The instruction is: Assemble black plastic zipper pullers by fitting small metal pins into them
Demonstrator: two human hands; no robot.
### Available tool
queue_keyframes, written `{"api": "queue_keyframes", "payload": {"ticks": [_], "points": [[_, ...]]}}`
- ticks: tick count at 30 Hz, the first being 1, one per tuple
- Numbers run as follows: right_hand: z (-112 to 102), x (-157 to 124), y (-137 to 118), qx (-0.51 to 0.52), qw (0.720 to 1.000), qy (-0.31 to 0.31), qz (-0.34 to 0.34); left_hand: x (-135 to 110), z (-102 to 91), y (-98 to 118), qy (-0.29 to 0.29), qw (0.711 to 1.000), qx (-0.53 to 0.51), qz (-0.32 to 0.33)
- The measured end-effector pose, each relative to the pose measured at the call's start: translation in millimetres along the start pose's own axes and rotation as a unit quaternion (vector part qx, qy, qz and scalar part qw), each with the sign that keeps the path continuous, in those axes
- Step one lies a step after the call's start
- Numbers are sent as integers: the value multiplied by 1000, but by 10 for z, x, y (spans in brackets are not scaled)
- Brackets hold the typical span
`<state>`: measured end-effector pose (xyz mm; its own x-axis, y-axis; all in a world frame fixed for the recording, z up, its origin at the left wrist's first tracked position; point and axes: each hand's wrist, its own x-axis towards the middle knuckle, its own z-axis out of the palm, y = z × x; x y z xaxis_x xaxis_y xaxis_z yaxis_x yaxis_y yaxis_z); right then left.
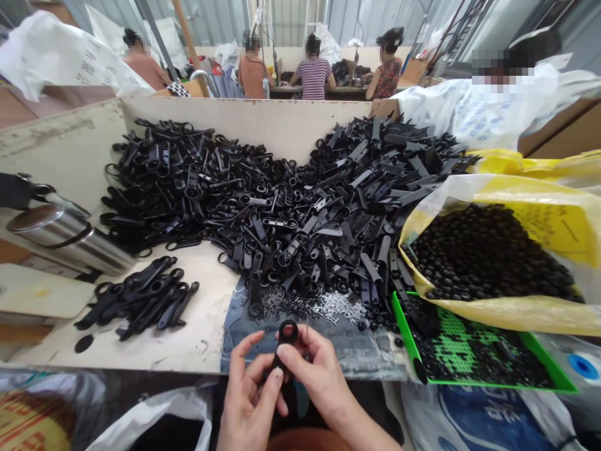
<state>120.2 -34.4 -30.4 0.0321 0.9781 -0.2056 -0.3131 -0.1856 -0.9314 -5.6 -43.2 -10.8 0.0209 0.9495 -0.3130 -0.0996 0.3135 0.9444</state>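
Bottom ctr of frame, I saw left hand point(248, 401) & right hand point(322, 376) pinching the black ring-end clip point(281, 332) by its stem, which I judged prob. light, stiff, smooth plastic.

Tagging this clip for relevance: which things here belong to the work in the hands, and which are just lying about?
In the work:
black ring-ended part, held by left hand and right hand
pile of black parts
metal pins
likely the small batch set aside

Lying about:
steel flask
seemingly the green tray and yellow bag
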Motion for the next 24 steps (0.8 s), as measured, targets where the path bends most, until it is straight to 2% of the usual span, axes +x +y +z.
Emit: {"api": "queue_keyframes", "payload": {"ticks": [5,8,11,13,15,18,24], "points": [[-28,-30,-72,-10,999,-32,19,-15,-21,77,-16,1000,-17,-4],[31,-6,-86,-26,999,-28,9,20,-74,15,-11,998,62,21],[100,75,-59,-43,999,13,-4,115,-110,-26,-8,990,133,51],[115,133,-71,-35,999,18,-1,173,-103,11,-9,990,131,57],[104,170,-126,-9,1000,-1,6,187,-73,91,-4,995,86,55],[83,176,-238,33,999,-26,-7,118,-11,195,18,997,38,71],[125,142,-268,90,995,-28,-8,12,33,154,79,982,85,147]]}}
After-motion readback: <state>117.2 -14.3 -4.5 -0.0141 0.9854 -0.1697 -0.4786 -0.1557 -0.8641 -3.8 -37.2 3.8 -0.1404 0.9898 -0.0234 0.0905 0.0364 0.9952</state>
